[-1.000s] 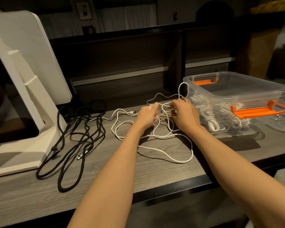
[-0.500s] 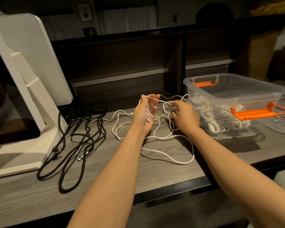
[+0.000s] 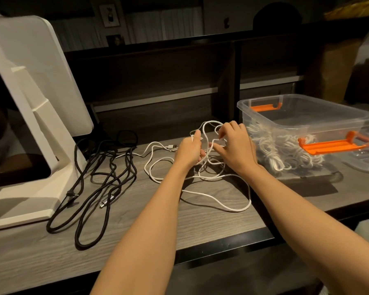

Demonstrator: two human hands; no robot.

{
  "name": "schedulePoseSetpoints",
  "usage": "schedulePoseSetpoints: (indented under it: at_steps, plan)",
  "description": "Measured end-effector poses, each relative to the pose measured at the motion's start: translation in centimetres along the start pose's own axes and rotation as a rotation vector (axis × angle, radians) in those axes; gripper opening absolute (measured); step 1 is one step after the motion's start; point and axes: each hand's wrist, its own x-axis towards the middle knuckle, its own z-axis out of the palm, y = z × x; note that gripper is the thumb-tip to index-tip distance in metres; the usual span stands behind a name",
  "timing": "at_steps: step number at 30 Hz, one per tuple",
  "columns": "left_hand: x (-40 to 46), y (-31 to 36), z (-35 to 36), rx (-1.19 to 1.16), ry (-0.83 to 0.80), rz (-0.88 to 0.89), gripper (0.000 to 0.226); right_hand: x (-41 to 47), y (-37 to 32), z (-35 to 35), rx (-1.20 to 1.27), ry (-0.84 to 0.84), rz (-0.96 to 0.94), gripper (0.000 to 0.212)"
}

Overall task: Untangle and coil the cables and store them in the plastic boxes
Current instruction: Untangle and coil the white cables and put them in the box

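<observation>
On desk (image 3: 51, 248), hands (image 3: 213, 149) gripping tangled white cable (image 3: 226, 204).

A grey wood-grain pattern is noted on the table (image 3: 200, 218), edged in black at the front. The tangled cable (image 3: 222, 204) is white with a silver plug; the cable bundle (image 3: 90, 188) to its left is black, with a silver connector. The plastic box (image 3: 307, 122) is clear, fitted with orange latches, and white coils are seen inside. The monitor stand (image 3: 36, 128) is white.
</observation>
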Motion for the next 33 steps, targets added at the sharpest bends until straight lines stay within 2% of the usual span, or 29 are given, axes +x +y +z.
schedulePoseSetpoints:
  at_steps: [3, 5, 8, 11, 13, 16, 20, 23, 25, 29, 33]
  plan:
    - [0.5, -0.9, 0.2, 0.317, 0.044, 0.051, 0.057, 0.1, 0.7, 0.0, 0.071, -0.018, 0.043, 0.020]
    - [0.7, -1.2, 0.1, 0.428, 0.072, 0.056, 0.057, 0.2, 1.0, 0.1, 0.101, -0.036, 0.064, 0.017]
    - [0.8, -0.8, 0.1, 0.380, 0.011, 0.018, 0.057, 0.2, 1.1, 0.2, 0.051, -0.055, 0.061, 0.016]
    - [0.7, -0.4, 0.4, 0.221, -0.060, -0.083, 0.052, 0.2, 1.0, 0.3, -0.017, -0.041, 0.047, 0.021]
    - [0.7, -0.3, 0.2, 0.059, -0.031, -0.127, 0.046, 0.2, 1.1, 0.3, -0.050, -0.016, 0.026, 0.022]
    - [0.8, -0.5, -0.2, -0.086, 0.092, -0.102, 0.043, 0.1, 1.0, 0.3, -0.077, 0.008, 0.009, 0.023]
    - [0.5, -0.9, -0.5, 0.003, 0.188, 0.036, 0.036, 0.1, 1.2, 0.6, -0.114, -0.042, 0.026, 0.038]
    - [0.3, -0.8, -0.6, 0.092, 0.186, 0.162, 0.034, 0.1, 1.3, 0.7, -0.155, -0.119, 0.067, 0.048]
    - [0.1, -0.8, -0.6, 0.174, 0.128, 0.219, 0.029, 0.2, 1.4, 0.7, -0.174, -0.136, 0.086, 0.041]
    - [0.2, -1.2, -0.2, 0.295, -0.017, 0.217, 0.022, 0.3, 1.9, 0.7, -0.109, -0.071, 0.078, 0.018]
    - [-0.1, -0.8, -0.8, 0.274, -0.065, 0.210, 0.043, 0.5, 2.0, 0.4, 0.039, 0.032, 0.052, 0.018]
